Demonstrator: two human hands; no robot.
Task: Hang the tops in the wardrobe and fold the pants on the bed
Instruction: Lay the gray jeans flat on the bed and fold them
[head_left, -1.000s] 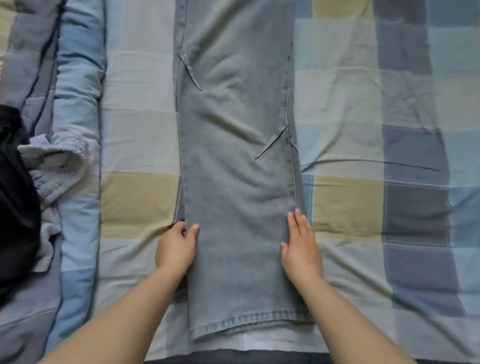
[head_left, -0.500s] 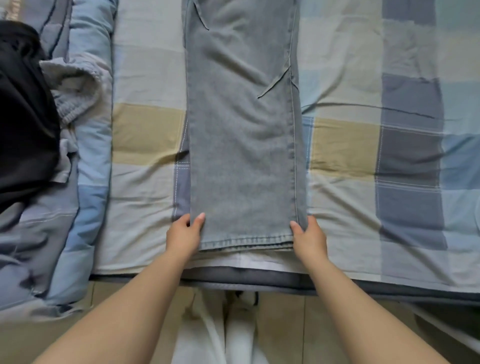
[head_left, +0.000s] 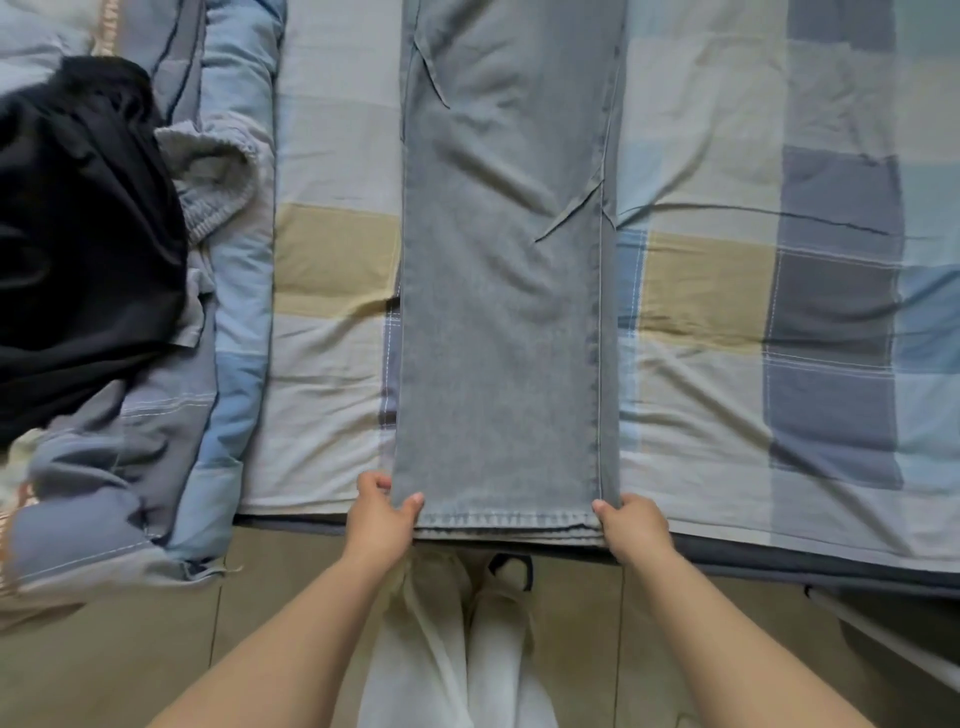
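Jeans (head_left: 504, 312): soft, heavyish denim; take at hem corners.
Left hand (head_left: 382, 514): pinches lower-left hem.
Right hand (head_left: 636, 527): pinches lower-right hem.

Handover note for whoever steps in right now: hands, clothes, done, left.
Left hand pinches the left hem corner of the jeans; right hand pinches the right hem corner.
Jeans lie lengthwise on the checked bedsheet, legs stacked, hem at the bed's near edge.
Black garment and grey garment are heaped on the quilt at left.
Done: jeans halved leg on leg and laid flat.
Left: fold the jeans up from the hem, then sort the heap. Wardrobe not in view.
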